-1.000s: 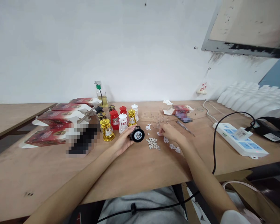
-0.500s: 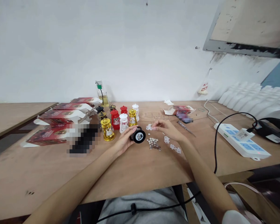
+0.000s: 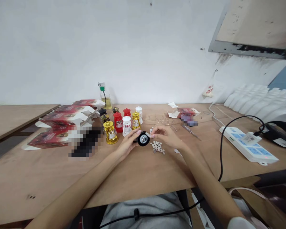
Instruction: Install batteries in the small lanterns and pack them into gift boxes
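**Left hand grips a black lantern, right fingers pinch at its base**

Through my head camera I see the left hand (image 3: 128,142) wrapped around a black lantern (image 3: 143,139), tipped so that its round underside faces me, just above the middle of the bench (image 3: 133,178). Most of its body is hidden from me. The right hand (image 3: 152,135) has thumb and fingertips pinched on a small white piece (image 3: 148,134) at the right edge of that base; the piece is too small for me to make out in detail. The two hands are near each other, with the lantern between them.

Just below the right hand I find a cluster of silver discs (image 3: 157,146), and under its wrist some white tabs (image 3: 177,152), partly covered. Behind the hands lie thin bent wires (image 3: 164,121). To the left of the wires, gold, red, white and dark lanterns (image 3: 118,122) stand upright in a group, with red boxes (image 3: 64,119) farther left. On my right I have a screwdriver (image 3: 191,132) and a white power strip (image 3: 243,144).
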`<state>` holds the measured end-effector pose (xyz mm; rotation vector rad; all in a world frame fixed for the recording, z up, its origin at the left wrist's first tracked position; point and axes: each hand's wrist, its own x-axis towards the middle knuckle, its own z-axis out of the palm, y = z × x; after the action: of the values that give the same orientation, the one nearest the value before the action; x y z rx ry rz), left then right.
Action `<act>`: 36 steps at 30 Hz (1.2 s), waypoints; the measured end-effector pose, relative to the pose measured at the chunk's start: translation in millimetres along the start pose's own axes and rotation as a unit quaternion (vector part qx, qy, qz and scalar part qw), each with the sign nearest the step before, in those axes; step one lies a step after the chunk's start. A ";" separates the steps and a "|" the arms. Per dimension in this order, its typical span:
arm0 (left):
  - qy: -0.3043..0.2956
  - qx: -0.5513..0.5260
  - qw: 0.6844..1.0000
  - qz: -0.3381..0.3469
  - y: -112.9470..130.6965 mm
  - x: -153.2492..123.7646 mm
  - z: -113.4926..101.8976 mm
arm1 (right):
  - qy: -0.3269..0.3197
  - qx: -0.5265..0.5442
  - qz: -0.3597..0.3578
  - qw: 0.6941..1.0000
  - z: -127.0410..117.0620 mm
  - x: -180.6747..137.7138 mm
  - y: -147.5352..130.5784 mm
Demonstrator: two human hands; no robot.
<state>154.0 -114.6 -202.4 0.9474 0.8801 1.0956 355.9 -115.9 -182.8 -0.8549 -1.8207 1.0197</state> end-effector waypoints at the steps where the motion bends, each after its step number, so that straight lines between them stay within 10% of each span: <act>1: -0.009 -0.008 1.000 -0.001 0.2 -0.1 0.2 | -0.005 -0.008 -0.007 1.000 2.2 0.2 0.3; 24: -0.006 -0.027 0.999 0.020 -0.8 1.3 -2.4 | 0.017 -0.344 -0.259 0.903 28.1 -1.5 6.9; 36: -0.044 -0.019 0.999 0.004 -0.1 2.1 -5.0 | 0.032 -0.316 -0.285 0.904 28.2 -2.0 5.4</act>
<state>149.9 -111.7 -204.4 0.9614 0.7819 1.0670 331.9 -123.7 -196.7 -0.6277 -2.1868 0.0144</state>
